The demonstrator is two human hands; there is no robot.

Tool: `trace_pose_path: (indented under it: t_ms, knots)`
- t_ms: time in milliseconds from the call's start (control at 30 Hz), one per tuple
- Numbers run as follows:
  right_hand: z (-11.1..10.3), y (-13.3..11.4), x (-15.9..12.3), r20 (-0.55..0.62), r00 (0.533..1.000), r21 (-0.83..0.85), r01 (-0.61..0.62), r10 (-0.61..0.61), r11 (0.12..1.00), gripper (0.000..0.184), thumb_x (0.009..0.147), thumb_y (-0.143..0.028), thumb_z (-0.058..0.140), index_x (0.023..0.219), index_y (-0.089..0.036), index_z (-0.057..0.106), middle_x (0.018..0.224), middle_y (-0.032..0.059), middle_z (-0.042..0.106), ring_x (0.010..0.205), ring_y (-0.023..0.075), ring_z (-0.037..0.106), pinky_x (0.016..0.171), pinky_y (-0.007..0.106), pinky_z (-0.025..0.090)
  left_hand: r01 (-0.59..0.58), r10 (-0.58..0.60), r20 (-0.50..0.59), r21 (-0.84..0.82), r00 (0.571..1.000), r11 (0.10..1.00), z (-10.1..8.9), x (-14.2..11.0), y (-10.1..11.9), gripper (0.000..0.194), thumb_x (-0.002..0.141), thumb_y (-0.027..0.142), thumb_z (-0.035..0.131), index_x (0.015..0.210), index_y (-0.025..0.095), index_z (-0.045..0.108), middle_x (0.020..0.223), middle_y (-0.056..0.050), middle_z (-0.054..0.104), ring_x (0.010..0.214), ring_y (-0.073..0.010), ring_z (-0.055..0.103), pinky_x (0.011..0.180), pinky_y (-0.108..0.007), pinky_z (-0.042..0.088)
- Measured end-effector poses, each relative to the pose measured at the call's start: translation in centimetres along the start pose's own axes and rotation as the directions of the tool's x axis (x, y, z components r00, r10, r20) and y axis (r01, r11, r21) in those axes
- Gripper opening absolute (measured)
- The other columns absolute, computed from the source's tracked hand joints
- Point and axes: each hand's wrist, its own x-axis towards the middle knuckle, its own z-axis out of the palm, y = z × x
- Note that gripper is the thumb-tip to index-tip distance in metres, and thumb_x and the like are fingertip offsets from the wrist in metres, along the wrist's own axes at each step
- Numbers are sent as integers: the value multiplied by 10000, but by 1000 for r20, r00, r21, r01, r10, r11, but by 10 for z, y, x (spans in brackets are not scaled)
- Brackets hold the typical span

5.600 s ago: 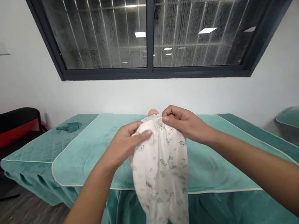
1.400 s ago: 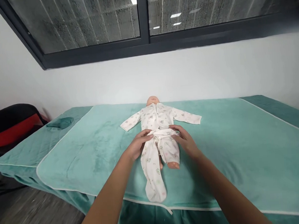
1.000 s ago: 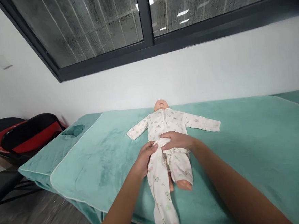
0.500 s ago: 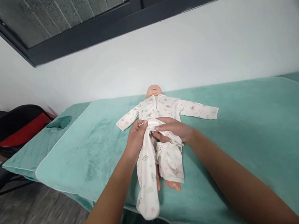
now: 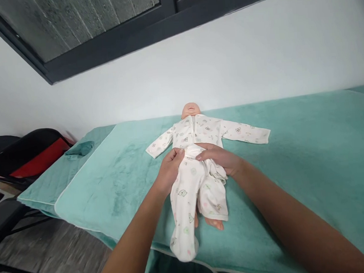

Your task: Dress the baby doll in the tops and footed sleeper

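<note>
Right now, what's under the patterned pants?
From under the pants, one doll foot pokes out, plus a sliver of the other. The hips and upper legs are covered; can't see them.

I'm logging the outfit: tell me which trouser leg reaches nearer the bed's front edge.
The left trouser leg: its rounded end lies near that edge, while the right trouser leg stops shorter.

Both hands [image 5: 191,158] grip the white printed trousers [image 5: 186,194] (one leg dangling) over the doll [image 5: 191,109].
</note>
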Motion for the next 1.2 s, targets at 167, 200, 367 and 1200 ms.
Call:
trace_pose_path:
  t_ms: [167, 200, 367, 1200]
  knots:
    - [2, -10, -8, 169, 981, -295, -42, 95, 955, 452, 706, -312, 795, 1121, -183, 670, 977, 40, 723, 887, 194, 670, 761, 288, 514, 10, -14, -61, -75, 998, 997, 5, -3, -1, 431, 776, 591, 649, 768, 172, 548, 709, 23, 526, 635, -105, 468, 591, -214, 395]
    - [3, -12, -10, 210, 968, -379, -51, 140, 924, 447, 686, -322, 811, 1090, -175, 686, 963, 40, 727, 877, 198, 671, 753, 290, 514, 10, -16, -71, -82, 997, 997, 6, -4, -1, 434, 778, 592, 646, 765, 170, 544, 698, 25, 514, 626, -101, 459, 580, -211, 388]
    - [1, -9, -12, 220, 956, -472, -71, 196, 879, 333, 699, -381, 799, 928, -149, 733, 901, 51, 739, 821, 207, 682, 722, 297, 521, 13, -15, -84, -26, 996, 1000, 8, -9, 0, 452, 780, 600, 637, 702, 166, 537, 659, 28, 493, 605, -95, 434, 546, -206, 354]
    - [9, 4, -6, 182, 983, -530, 96, 3, 843, 292, 795, -273, 649, 1070, -176, 657, 1007, 46, 691, 1001, 246, 629, 862, 367, 480, 145, -198, -177, -275, 964, 950, 17, -58, 4, 468, 752, 531, 707, 1048, 172, 667, 837, -53, 713, 762, -208, 649, 695, -292, 483]
